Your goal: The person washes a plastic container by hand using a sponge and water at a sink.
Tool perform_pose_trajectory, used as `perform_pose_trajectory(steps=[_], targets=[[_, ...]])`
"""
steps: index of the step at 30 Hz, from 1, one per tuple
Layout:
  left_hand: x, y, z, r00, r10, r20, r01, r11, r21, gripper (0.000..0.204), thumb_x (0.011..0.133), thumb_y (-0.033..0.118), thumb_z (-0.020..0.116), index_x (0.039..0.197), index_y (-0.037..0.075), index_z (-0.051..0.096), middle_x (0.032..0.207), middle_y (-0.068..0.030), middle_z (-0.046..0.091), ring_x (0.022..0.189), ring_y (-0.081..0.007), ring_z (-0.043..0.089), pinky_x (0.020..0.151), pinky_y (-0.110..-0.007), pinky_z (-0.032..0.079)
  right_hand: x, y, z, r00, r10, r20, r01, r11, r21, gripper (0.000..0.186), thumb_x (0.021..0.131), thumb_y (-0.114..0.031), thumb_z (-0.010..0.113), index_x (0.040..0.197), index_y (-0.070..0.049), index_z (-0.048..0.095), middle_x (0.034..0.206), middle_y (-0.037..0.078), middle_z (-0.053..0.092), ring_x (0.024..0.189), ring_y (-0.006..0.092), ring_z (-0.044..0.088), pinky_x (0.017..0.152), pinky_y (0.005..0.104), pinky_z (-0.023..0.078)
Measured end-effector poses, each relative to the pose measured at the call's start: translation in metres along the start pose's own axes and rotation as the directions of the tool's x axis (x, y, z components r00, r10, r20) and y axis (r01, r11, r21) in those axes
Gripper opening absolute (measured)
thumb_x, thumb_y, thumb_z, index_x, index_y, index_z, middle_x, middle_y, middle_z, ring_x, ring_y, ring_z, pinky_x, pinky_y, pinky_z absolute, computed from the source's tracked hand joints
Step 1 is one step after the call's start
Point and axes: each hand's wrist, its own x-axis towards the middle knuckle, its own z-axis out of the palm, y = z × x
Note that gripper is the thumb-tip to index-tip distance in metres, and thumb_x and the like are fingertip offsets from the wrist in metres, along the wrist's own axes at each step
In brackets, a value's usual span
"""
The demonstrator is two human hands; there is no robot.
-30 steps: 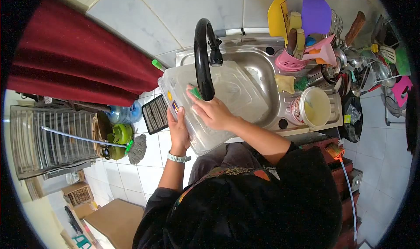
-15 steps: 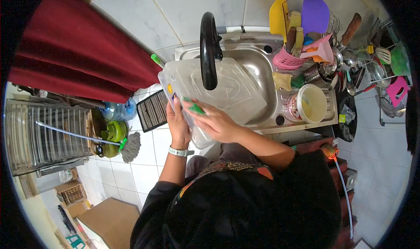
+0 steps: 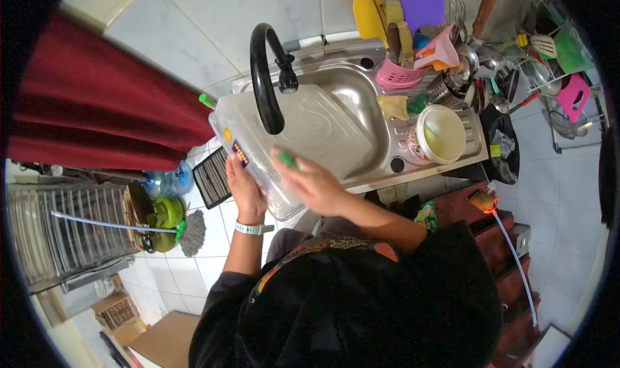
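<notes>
Head view.

Box (image 3: 329, 132): clear plastic, one; tilted, beneath the tap, its far part over the sink (image 3: 356, 87), its near left end out past the sink's edge. Orange and dark stickers on its left side.

Left hand (image 3: 248, 192): at the box's left side, thumb laid up by the dark sticker; clamped on the box's edge, the fingers behind it partly hidden. Pale watch (image 3: 254, 228) at the wrist.

Right hand (image 3: 315, 184): above the box's near part, blurred; fingers closed on a green sponge (image 3: 287, 158). Whether the sponge touches the box cannot be told.

Tap (image 3: 261, 77): black, arched.

Tub (image 3: 413, 143): white, tilted, on the drainboard, right of the basin.

Cloth (image 3: 392, 107): yellowish, between tub and pink basket.

Basket (image 3: 395, 77): pink, filled with utensils, a yellow and a purple blade among them.

Mat (image 3: 212, 178): dark, ribbed, on the floor, left of the box.

Mop (image 3: 192, 233): grey head, blue handle, farther left.

Curtain (image 3: 97, 109): dark red, upper left.
</notes>
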Motion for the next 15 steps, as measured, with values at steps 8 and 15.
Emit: perform_pose_trajectory(steps=[8,15], targets=[[0.005,-0.007,-0.021,0.991,-0.127,0.031,0.13,0.983,-0.128,0.034,0.095,0.033,0.037,0.114,0.005,0.045,0.1,-0.0066,0.057,0.088,-0.0146,0.057,0.076,-0.028,0.048,0.019,0.172,-0.036,0.883,0.449,-0.134,-0.464,0.878,-0.119,0.04,0.091,-0.03,0.041,0.126,-0.012,0.045,0.122,0.025,0.046,0.1,0.0359,0.054,0.085,0.041,0.043],[0.007,-0.019,-0.036,0.994,-0.101,0.033,0.102,0.994,-0.045,0.036,0.096,0.035,0.035,0.113,0.005,0.045,0.103,-0.0073,0.056,0.09,-0.0153,0.056,0.077,-0.028,0.047,0.13,0.072,0.014,0.99,0.142,0.017,-0.141,0.988,-0.065,0.037,0.087,-0.023,0.049,0.119,-0.005,0.049,0.115,0.024,0.05,0.107,0.0356,0.049,0.091,0.041,0.039]])
